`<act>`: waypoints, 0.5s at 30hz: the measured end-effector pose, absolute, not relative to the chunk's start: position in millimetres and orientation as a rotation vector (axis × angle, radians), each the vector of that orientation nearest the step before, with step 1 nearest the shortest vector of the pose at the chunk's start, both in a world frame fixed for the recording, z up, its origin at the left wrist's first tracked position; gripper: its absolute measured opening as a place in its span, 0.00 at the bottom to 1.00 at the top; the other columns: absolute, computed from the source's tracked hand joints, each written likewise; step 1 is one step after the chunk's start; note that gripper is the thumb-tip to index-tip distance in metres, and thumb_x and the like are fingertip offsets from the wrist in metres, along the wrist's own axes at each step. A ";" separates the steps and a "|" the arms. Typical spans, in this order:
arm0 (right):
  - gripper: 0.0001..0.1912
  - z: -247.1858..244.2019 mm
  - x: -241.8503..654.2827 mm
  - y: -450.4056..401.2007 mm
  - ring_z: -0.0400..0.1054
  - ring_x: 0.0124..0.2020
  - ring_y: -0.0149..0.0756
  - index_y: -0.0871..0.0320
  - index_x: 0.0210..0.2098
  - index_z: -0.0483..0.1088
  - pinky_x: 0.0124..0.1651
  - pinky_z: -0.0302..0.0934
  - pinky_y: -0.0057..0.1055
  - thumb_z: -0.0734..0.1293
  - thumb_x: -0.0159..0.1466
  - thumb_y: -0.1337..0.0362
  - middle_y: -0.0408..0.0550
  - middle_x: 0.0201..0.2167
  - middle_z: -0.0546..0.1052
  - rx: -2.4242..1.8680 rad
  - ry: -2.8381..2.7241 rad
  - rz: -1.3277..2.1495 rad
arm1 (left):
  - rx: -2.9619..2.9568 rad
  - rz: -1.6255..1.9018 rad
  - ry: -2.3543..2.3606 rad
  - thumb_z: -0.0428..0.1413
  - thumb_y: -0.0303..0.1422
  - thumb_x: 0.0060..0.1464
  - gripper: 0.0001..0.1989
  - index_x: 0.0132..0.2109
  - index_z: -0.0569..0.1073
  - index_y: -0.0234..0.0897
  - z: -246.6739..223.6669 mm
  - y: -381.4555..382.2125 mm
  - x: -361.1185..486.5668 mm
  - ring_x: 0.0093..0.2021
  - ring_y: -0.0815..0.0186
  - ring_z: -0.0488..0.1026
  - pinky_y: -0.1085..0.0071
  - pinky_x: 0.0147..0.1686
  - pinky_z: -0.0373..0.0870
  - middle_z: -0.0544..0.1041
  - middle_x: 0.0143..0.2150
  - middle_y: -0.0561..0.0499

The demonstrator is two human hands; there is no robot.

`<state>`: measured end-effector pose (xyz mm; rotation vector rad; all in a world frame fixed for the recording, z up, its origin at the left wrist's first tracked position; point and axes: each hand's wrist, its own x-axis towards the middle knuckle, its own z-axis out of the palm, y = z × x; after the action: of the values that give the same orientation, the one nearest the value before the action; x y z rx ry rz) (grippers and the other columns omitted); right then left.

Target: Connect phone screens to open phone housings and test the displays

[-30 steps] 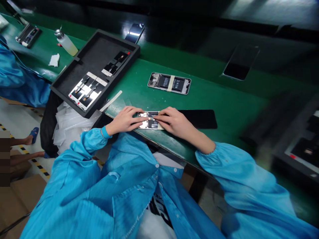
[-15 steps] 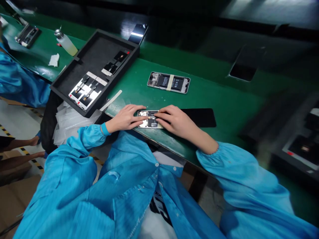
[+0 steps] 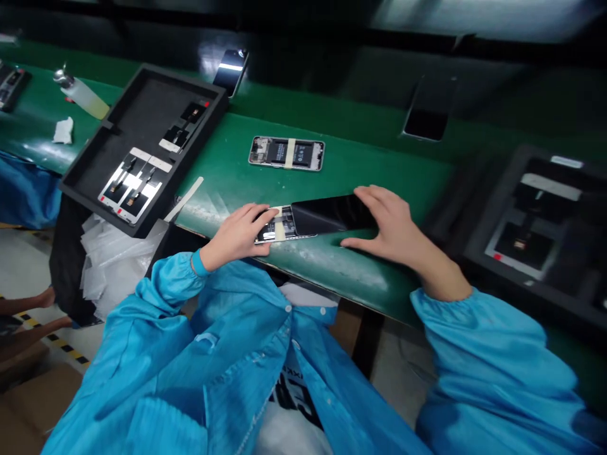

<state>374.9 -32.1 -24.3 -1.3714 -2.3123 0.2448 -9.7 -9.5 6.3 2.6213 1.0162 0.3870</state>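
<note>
At the bench's front edge lies an opened phone body (image 3: 281, 232), its inner parts and a pale tape strip showing. My left hand (image 3: 237, 234) grips its left end, fingers over the top and thumb along the near edge. A black phone screen (image 3: 327, 215) overlaps the right part of the body, sloping slightly. My right hand (image 3: 391, 224) is around the screen's right end, fingertips on the far corner and thumb spread out below the near edge. That end of the screen is partly hidden by the hand.
Another opened phone (image 3: 303, 155) with tape lies farther back. A black foam tray (image 3: 140, 95) with screen parts stands left, a second dark tray (image 3: 515, 170) right. Two dark phones (image 3: 230, 72), a bottle (image 3: 83, 98) and plastic bags (image 3: 114, 253) are around the green bench (image 3: 227, 148).
My right hand has left the phone's inner parts and moved right to the screen, whose right end is slightly raised. My left hand has closed round the phone body. The view has shifted.
</note>
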 end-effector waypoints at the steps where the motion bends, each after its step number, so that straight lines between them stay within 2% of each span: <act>1: 0.59 -26.7 373.7 -34.2 0.56 0.73 0.71 0.56 0.78 0.48 0.72 0.52 0.67 0.69 0.62 0.29 0.67 0.71 0.63 -1.380 -2.306 0.233 | 2.632 0.404 1.021 0.64 0.35 0.56 0.38 0.71 0.64 0.35 6.9 -10.2 -9.3 0.65 0.43 0.71 0.46 0.66 0.70 0.72 0.67 0.34; 5: 0.63 -27.5 366.6 -36.9 0.50 0.76 0.71 0.55 0.80 0.41 0.73 0.49 0.68 0.70 0.61 0.30 0.69 0.75 0.58 -1.432 -2.270 0.239 | 2.642 0.498 0.980 0.62 0.35 0.58 0.40 0.74 0.59 0.34 6.7 -10.6 -12.6 0.64 0.46 0.72 0.48 0.67 0.69 0.73 0.66 0.35; 10: 0.68 -19.9 363.8 -32.2 0.44 0.78 0.72 0.57 0.81 0.35 0.74 0.46 0.70 0.71 0.59 0.28 0.68 0.78 0.53 -1.509 -2.276 0.460 | 2.608 0.522 0.971 0.60 0.43 0.64 0.41 0.77 0.55 0.39 -0.2 -9.1 -20.6 0.68 0.45 0.70 0.45 0.69 0.67 0.70 0.70 0.36; 15: 0.72 -14.4 363.8 -28.0 0.42 0.79 0.70 0.57 0.81 0.31 0.76 0.42 0.69 0.71 0.57 0.27 0.66 0.77 0.56 -1.542 -2.229 0.608 | 2.639 0.535 0.979 0.59 0.44 0.65 0.38 0.76 0.56 0.40 -4.6 -8.7 -23.0 0.66 0.46 0.71 0.47 0.68 0.67 0.71 0.69 0.37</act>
<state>363.8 -28.0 -14.4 -1.5421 -2.2293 0.6078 -23.0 -8.7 -4.6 2.6391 0.9791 0.5349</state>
